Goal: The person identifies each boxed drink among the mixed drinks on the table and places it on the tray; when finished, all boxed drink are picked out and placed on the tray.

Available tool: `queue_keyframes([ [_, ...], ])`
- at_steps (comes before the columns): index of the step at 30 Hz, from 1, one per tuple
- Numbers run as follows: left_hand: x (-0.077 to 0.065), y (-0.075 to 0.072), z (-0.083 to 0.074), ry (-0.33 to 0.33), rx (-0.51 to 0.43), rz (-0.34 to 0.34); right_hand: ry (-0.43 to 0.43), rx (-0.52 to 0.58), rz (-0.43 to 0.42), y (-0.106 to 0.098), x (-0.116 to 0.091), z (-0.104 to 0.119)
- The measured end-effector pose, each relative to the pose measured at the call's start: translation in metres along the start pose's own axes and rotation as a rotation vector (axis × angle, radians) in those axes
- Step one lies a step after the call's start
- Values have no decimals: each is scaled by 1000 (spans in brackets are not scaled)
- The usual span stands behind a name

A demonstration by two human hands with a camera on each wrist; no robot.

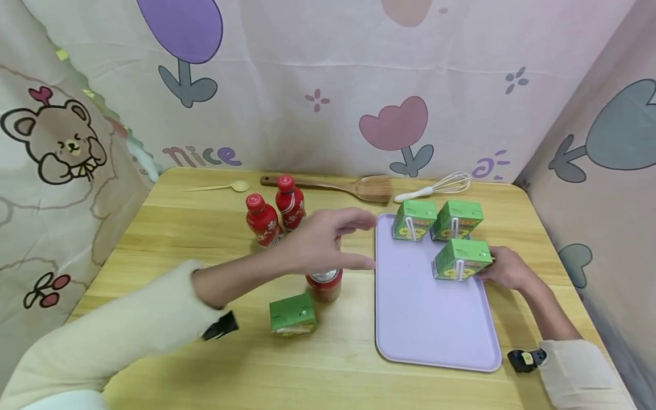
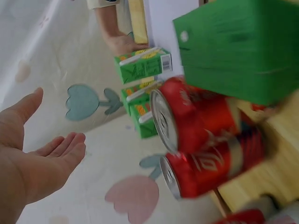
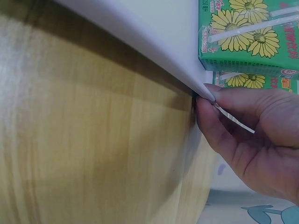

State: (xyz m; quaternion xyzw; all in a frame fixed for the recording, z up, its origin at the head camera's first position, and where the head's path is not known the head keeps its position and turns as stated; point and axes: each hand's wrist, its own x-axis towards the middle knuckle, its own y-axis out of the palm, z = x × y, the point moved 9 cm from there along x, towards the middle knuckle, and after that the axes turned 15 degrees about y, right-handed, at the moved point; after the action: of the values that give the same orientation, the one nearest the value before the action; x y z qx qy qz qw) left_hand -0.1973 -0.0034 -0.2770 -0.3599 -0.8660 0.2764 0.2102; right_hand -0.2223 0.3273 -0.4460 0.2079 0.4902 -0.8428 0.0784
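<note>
In the head view my right hand [image 1: 507,270] is at the right edge of a lilac tray [image 1: 420,330]. The right wrist view shows its thumb and fingers pinching the tray rim [image 3: 187,81]. On the tray stand three green drink cartons, a front one [image 1: 463,256] beside that hand and two behind, left [image 1: 416,213] and right [image 1: 460,215]. My left hand [image 1: 328,239] hovers left of the tray, fingers spread from the thumb and nothing held. Below it are two red cola cans [image 2: 201,112], one mostly hidden in the head view. Another green carton [image 1: 292,313] sits nearer me.
Two red bottles, a front one [image 1: 263,221] and a rear one [image 1: 290,204], stand behind my left forearm. Along the back lie a pale spoon [image 1: 239,185], a wooden spatula [image 1: 371,188] and a whisk [image 1: 451,183]. A patterned curtain [image 1: 271,85] closes off the far side.
</note>
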Motion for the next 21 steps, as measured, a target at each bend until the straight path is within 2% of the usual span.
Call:
queue_keyframes([
  [4, -37, -15, 3, 0, 16, -68, 10, 15, 8, 1, 1, -3],
  [10, -84, -22, 12, -22, 76, -138, 16, 30, 18, 1, 1, -3],
  [16, -115, -18, 36, -113, 161, -162, 4, 38, 21, 2, 1, -1],
  [21, -134, -7, 56, -192, 86, -156, 19, 38, 24, 3, 2, -2],
])
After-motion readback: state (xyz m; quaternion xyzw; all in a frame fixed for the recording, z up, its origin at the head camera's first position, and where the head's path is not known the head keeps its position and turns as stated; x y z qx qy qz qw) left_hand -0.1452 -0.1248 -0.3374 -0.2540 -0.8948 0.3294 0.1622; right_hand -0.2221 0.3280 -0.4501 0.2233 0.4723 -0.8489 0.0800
